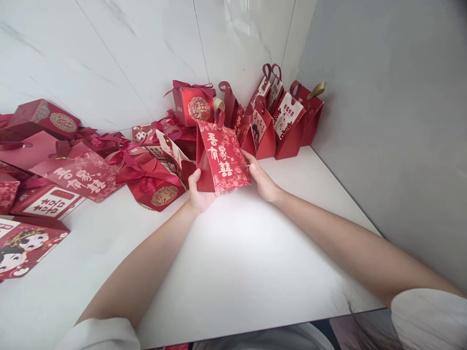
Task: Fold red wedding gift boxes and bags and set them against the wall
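Note:
A red triangular gift box (228, 158) with a floral front, white lettering and a ribbon loop on top is held between my two hands. My left hand (201, 194) grips its lower left side, thumb on the side panel and fingers partly hidden underneath. My right hand (263, 179) closes on its right edge, its fingertips partly behind the box. Just left of it lies a red box with a bow and round gold emblem (164, 196). Behind the held box stands a red cube-like box with a bow (193, 104).
Several upright triangular gift boxes (290, 119) with ribbon loops stand at the back right, beside a grey panel (383, 112). A heap of red boxes (78, 177) covers the left of the white table (248, 272). A marbled tile wall (146, 48) rises behind.

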Tool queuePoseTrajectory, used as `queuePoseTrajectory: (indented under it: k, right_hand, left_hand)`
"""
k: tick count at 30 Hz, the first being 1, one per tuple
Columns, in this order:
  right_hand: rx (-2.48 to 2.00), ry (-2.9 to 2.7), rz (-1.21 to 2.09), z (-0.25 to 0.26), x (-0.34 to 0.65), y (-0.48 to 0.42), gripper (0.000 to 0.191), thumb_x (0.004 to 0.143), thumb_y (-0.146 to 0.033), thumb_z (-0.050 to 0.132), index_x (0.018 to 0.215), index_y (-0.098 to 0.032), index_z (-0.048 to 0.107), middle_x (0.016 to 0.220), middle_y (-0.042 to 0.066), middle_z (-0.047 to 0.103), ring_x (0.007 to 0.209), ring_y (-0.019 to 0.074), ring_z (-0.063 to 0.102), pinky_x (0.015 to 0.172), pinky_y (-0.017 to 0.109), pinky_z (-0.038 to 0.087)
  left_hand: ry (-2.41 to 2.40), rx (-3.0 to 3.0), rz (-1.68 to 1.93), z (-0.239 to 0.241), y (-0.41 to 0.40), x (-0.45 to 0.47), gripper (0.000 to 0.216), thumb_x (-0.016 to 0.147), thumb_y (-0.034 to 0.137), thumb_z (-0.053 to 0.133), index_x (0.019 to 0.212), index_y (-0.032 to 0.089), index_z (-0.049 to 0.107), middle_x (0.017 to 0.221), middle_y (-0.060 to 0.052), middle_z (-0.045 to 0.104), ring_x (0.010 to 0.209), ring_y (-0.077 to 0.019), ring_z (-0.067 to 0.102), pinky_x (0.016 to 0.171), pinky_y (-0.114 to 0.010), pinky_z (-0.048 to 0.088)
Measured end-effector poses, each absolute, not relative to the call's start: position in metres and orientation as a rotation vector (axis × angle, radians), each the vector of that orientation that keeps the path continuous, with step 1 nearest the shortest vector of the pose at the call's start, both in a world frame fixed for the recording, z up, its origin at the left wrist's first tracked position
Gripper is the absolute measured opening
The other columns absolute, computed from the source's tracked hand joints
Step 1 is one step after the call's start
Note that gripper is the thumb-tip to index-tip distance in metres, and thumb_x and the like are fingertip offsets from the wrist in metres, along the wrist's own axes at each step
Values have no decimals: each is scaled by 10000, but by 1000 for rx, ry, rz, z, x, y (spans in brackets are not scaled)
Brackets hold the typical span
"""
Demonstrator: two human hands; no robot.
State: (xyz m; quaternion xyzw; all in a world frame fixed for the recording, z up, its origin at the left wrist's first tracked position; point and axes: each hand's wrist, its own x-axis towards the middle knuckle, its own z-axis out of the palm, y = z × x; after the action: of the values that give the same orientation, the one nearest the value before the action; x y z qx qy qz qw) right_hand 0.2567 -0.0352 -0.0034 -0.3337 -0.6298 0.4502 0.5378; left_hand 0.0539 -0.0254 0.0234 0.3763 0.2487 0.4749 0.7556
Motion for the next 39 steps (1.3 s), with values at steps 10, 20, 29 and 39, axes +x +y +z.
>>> queuePoseTrajectory:
  k: [10,20,29,39]
  right_hand:
    - [-881,-1524,875,-1,256,-38,809,965,-660,512,1629,-304,218,1681,43,335,1534,262,352,1294,475,253]
    - [-800,-1703,603,3,260,-45,898,925,-791,373,1637,-293,145,1719,63,218,1564,326,276,1274,546,292]
    - [-670,-1974,430,-12,252,-49,1097,821,-674,686,1637,-357,26,1669,120,304,1372,394,528,1005,572,578]
    - [-699,-1990,340,-6,252,-51,998,870,-612,634,1629,-367,33,1546,138,436,1118,330,655,903,545,628]
  left_hand:
    - [742,1070,1107,11,-12,57,547,903,568,571,1345,246,599,1341,-81,680,1364,-318,562,1102,-481,502]
    - [709,1163,1142,8,-18,60,663,929,645,535,1468,261,498,1484,-80,589,1453,-315,476,1216,-506,381]
    - [610,876,769,31,-22,52,672,919,659,461,1349,165,614,1330,-122,693,1417,-393,498,1150,-583,419]
    - [607,747,784,35,-26,54,528,948,543,447,1252,162,652,1274,-113,718,1426,-403,482,1138,-591,416]
